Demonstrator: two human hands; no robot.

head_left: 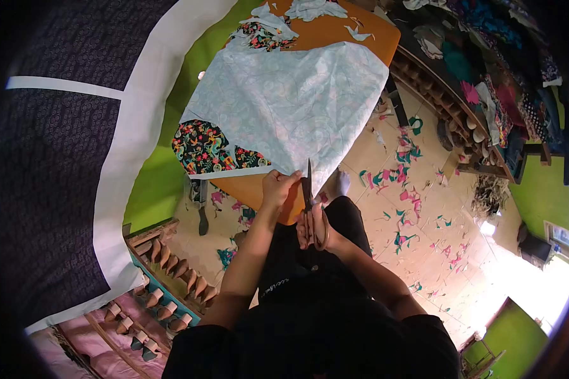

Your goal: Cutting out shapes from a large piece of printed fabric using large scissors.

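A large pale blue-grey cloth (278,95) is spread over the orange-brown table, its near corner hanging toward my lap. Beneath its left side shows black fabric with a bright floral print (202,146). My left hand (279,187) pinches the near edge of the pale cloth. Dark scissors (308,186) point away from me, their blades at the cloth's near edge just right of my left fingers. My right hand (313,226) is wrapped round the scissors' handles. From this view I cannot tell how far the blades are parted.
Cut scraps (269,28) lie at the far end of the orange-brown table (335,36). Pink and green snippets (403,177) litter the tiled floor to the right. Wooden shoe-shaped forms (177,268) fill a rack at lower left. Clothes and fabrics (487,76) crowd a rack at upper right.
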